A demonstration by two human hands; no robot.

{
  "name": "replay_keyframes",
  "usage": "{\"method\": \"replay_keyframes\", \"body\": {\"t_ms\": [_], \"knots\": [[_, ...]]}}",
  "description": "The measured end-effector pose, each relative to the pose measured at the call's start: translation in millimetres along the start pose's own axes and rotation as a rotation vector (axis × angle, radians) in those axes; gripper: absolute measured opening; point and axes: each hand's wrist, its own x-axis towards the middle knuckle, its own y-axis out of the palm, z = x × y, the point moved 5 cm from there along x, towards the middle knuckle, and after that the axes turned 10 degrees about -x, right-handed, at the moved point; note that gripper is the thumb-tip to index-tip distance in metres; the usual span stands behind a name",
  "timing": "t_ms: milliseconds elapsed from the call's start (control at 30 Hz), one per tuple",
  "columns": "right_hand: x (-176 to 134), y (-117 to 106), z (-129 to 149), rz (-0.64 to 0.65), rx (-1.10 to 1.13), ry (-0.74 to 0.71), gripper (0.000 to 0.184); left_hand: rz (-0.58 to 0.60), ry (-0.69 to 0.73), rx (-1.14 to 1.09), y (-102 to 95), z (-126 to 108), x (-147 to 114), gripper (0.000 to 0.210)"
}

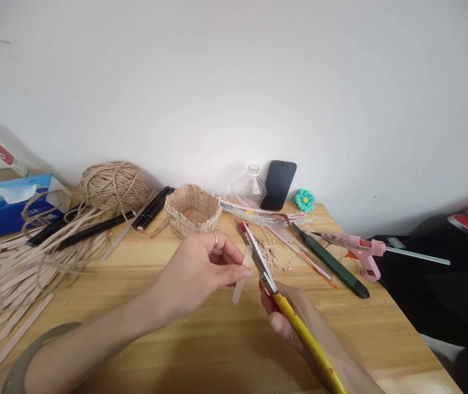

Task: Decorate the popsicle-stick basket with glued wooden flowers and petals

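Observation:
My left hand point(201, 265) pinches a short wooden craft stick point(239, 290) between thumb and fingers, holding it upright and slightly tilted above the table. My right hand point(293, 314) is wrapped round a pair of yellow-handled shears point(299, 331). Their metal blades point up and away, just right of the stick's upper end. Whether the blades touch the stick I cannot tell. Behind my left hand stands a small basket point(192, 210) made of wooden stick pieces, with a silvery trim. Small wood chips point(269, 251) lie on the table behind the blades.
Loose craft sticks point(16, 295), a twine ball point(114, 185), black markers point(151, 209) and a blue tissue pack point(7, 210) are at left. Behind are a clear bottle point(250, 189) and a phone point(278, 185). A green-handled tool point(332, 261) and pink glue gun point(360, 249) lie right.

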Motion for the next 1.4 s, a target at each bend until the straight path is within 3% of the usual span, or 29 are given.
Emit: {"method": "replay_keyframes", "body": {"t_ms": [300,700,867,1067,1400], "knots": [[-4.8,-5.7,4.2,0.019,-0.022,0.032,0.058,0.058,-0.038,0.090,-3.3,-0.2,-1.1,0.013],[-14.6,-11.9,-10.4,-0.036,0.002,0.041,0.060,0.002,-0.028,0.168,-13.1,-9.6,0.8,0.014],[-12.8,-10.4,-10.5,0.027,0.001,0.022,0.062,0.007,-0.053,0.193,-10.1,-10.4,-0.5,0.013],[-10.5,-8.9,-1.4,0.055,-0.037,0.021,0.060,0.031,-0.054,0.147,-7.4,-8.3,-1.7,0.013],[-8.4,10.7,-11.0,0.027,0.102,-0.073,0.052,0.155,-0.047,-0.032,2.4,4.9,1.0,0.016]]}}
